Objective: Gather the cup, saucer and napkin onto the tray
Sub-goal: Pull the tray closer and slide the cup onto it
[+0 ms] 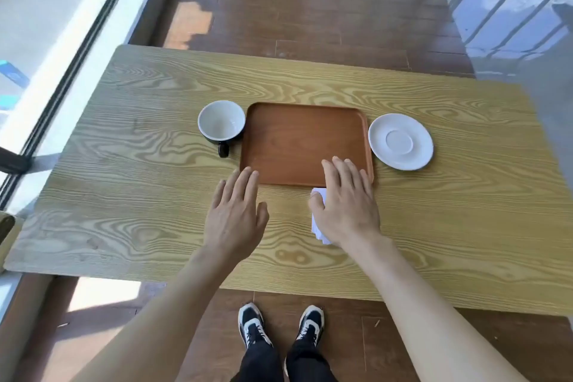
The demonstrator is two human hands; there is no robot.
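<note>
A brown wooden tray (297,139) lies in the middle of the table with nothing on it. The cup (220,124), white inside and dark outside, stands against the tray's left edge with its handle toward me. A white saucer (400,141) lies just right of the tray. A white napkin (319,220) rests on the table in front of the tray's near right corner, mostly hidden under my right hand (347,205), which lies flat on it with fingers reaching over the tray's rim. My left hand (237,214) hovers open near the tray's near left corner, holding nothing.
The light wood-grain table (124,195) has bare surface on both sides. A glass window wall (62,40) runs along the left. My feet stand on dark wooden floor below the near table edge.
</note>
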